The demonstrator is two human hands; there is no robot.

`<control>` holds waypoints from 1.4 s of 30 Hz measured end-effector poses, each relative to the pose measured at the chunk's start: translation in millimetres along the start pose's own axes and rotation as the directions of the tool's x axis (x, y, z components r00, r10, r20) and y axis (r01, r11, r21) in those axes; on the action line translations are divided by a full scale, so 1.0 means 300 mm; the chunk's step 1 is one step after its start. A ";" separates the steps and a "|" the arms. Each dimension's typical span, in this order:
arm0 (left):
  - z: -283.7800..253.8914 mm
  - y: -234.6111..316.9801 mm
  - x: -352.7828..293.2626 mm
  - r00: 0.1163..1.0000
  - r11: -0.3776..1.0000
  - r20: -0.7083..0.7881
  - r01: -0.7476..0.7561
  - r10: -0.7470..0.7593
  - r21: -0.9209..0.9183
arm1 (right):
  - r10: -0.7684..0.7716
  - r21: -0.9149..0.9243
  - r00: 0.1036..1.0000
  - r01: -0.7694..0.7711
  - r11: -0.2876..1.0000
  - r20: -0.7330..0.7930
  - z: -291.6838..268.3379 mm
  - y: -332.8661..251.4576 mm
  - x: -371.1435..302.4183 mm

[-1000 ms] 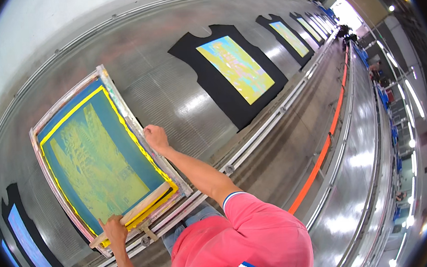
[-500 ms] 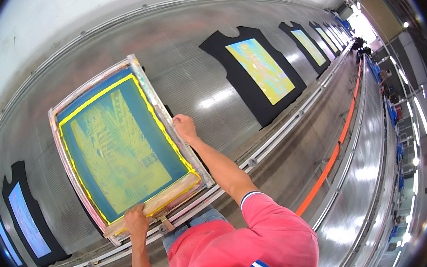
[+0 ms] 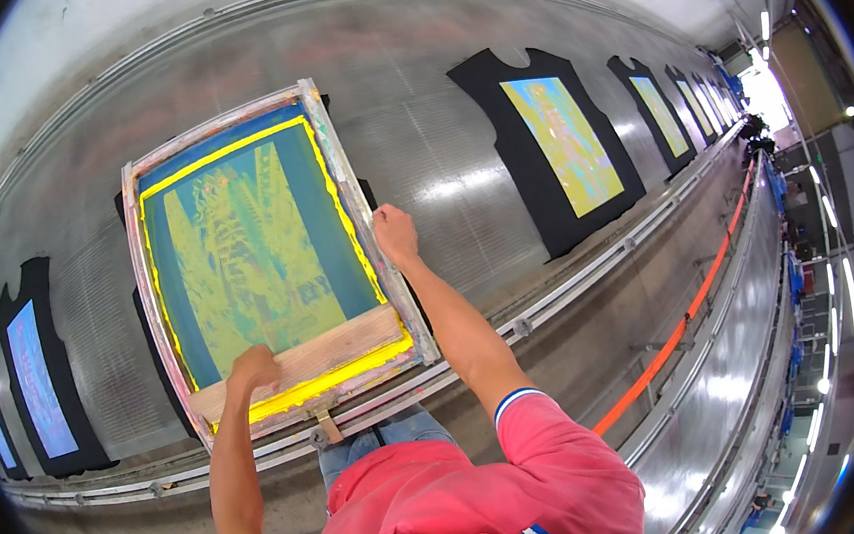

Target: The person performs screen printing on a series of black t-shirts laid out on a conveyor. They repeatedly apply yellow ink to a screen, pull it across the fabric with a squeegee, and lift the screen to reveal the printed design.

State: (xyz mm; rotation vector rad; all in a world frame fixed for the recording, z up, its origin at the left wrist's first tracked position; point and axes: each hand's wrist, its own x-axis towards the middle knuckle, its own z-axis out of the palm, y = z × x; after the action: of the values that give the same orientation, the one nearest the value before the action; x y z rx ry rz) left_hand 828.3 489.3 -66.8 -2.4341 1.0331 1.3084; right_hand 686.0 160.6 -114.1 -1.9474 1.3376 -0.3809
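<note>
A screen-printing frame [image 3: 337, 164] with a pale, ink-smeared rim lies over a black shirt panel [image 3: 157, 353], whose edge shows at the left. Its blue-bordered mesh [image 3: 235, 252] carries a yellow-green design, with yellow ink along the borders. My left hand [image 3: 254, 369] is closed on a wooden squeegee [image 3: 328, 351], which crosses the near part of the mesh. A thick band of yellow ink [image 3: 330, 377] lies on the near side of the squeegee. At the frame's right side my right hand [image 3: 395, 235] is closed on the rim. What its fingertips do underneath is hidden.
Along the metal table [image 3: 414, 97] a black shirt panel with a yellow print [image 3: 563, 146] lies to the right, several more beyond. Panels with blue-violet prints [image 3: 40, 378] lie left. A metal rail [image 3: 570, 301] runs along the near edge, an orange tube [image 3: 668, 338] beyond it.
My left hand has pushed the squeegee away from the frame's near edge, up the mesh, baring a wider yellow ink band. My right hand stays at the right rim. The whole view has shifted slightly.
</note>
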 end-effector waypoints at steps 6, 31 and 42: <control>0.025 -0.170 0.235 0.886 0.993 0.451 -0.087 0.112 -0.075 | -0.107 -0.101 0.994 0.104 0.989 -0.023 0.041 0.048 0.013; -0.700 -0.017 0.013 0.923 0.986 -0.362 -0.160 0.130 -0.054 | -0.099 0.165 0.995 0.096 0.982 0.010 -0.107 0.066 0.021; -0.975 -0.075 0.354 0.854 0.986 -0.504 -0.163 0.128 -0.027 | -0.170 -0.129 0.985 0.164 0.978 -0.038 -0.098 0.038 0.031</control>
State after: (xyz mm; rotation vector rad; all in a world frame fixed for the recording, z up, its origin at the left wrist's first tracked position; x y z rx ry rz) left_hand 1074.8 318.1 18.9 -2.8806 1.3303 0.7561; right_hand 664.5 138.3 -103.4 -2.1765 1.2582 -0.4366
